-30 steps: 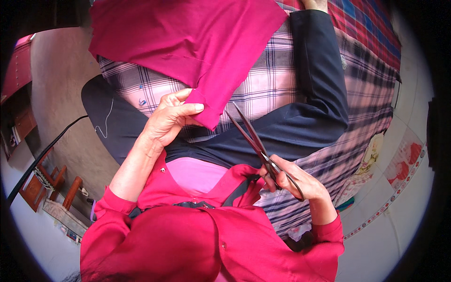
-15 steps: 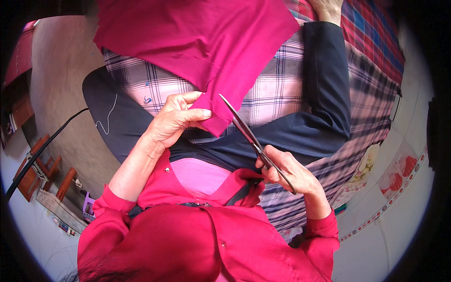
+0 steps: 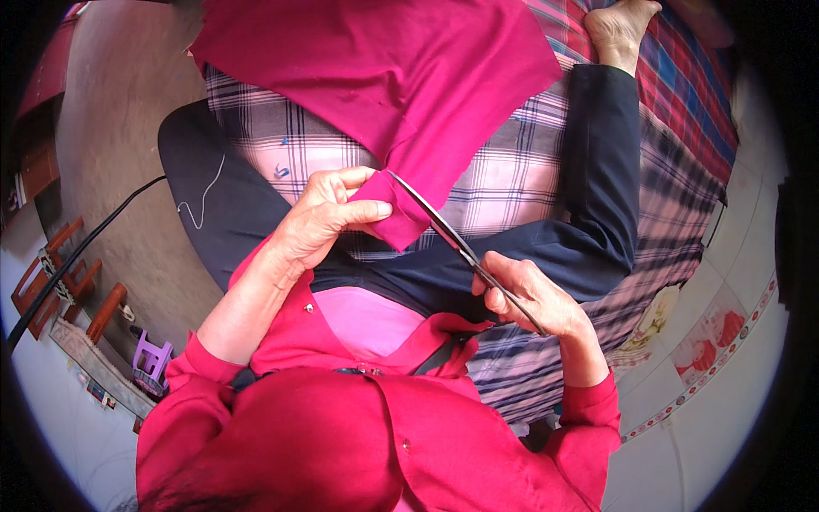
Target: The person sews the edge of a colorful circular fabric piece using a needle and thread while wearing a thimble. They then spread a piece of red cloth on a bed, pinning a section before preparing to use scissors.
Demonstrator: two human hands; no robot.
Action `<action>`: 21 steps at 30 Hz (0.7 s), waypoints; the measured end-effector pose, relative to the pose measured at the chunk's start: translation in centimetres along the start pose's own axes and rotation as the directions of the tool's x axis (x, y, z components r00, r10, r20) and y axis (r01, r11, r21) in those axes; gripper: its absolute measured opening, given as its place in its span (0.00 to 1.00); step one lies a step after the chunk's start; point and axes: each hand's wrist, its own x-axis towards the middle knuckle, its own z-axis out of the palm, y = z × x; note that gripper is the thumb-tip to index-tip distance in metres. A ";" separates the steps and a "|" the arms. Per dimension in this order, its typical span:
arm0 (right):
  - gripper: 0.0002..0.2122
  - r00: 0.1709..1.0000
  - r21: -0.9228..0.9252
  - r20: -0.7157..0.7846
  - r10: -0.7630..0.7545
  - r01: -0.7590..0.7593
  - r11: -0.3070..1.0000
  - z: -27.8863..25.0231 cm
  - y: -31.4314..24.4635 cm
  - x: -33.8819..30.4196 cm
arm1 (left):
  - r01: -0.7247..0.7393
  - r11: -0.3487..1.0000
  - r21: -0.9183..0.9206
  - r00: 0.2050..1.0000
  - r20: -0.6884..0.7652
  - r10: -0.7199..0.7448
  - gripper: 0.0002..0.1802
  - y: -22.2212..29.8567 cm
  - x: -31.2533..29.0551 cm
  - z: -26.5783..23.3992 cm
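Note:
A large magenta cloth (image 3: pixel 384 68) spreads ahead of me and narrows to a corner near my lap. My left hand (image 3: pixel 320 220) pinches that corner between thumb and fingers. Long dark metal scissors (image 3: pixel 444 224) are gripped in my right hand (image 3: pixel 533 294), their handles partly hidden by my fingers. The blades slant up and left across the narrow part of the cloth, with the tips beside my left fingertips. Whether the cloth lies between the blades is hard to make out.
Beneath the cloth lies a pink and dark plaid sheet (image 3: pixel 503 171), with a red and blue plaid cover (image 3: pixel 682 94) at the far right. My dark-trousered legs (image 3: pixel 601 162) frame the work. A white thread (image 3: pixel 201 200) rests on my left leg. A purple plastic item (image 3: pixel 152 360) stands at left.
The scissor tips have shifted left across the cloth, closer to my left fingers. My left hand keeps its pinch. The whole view has shifted slightly, showing more of my right foot.

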 end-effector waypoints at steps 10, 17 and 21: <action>0.21 0.997 -0.076 -0.027 -0.069 0.067 0.995 0.1 0.2 0.4 | -0.029 1.000 0.000 0.998 -0.063 0.028 0.23 -0.9 0.1 -0.5; 0.26 0.993 -0.060 -0.080 -0.083 0.079 0.995 1.0 1.3 0.7 | -0.037 0.999 -0.015 0.999 -0.004 0.037 0.22 -0.3 0.0 0.0; 0.28 0.990 -0.049 -0.091 -0.108 0.104 0.993 1.3 1.8 0.6 | -0.041 0.999 -0.028 0.999 0.004 0.041 0.21 -0.1 -0.1 0.1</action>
